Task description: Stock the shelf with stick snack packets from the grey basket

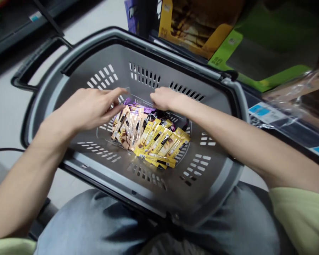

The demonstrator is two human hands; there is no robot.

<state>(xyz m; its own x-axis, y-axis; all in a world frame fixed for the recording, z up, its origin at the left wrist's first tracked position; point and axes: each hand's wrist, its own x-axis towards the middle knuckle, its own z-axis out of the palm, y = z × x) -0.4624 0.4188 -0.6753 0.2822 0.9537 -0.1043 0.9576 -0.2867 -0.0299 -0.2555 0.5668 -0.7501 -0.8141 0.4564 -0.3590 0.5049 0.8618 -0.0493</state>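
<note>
A grey plastic shopping basket point(212, 184) rests on my lap. On its floor lies a heap of several thin stick packets: yellow ones point(159, 141), tan ones point(127, 127) and purple ones point(138, 106). My left hand point(87, 108) reaches in over the tan packets, fingers stretched toward the purple ones, holding nothing I can see. My right hand point(163, 98) is curled at the far side of the heap, fingertips down among the purple packets; what they grip is hidden.
Behind the basket stands a shelf with a yellow display carton point(191, 24), a green carton point(260, 53) and blue price tags point(263, 112). The basket's dark handle point(29, 67) sticks out left over a pale floor.
</note>
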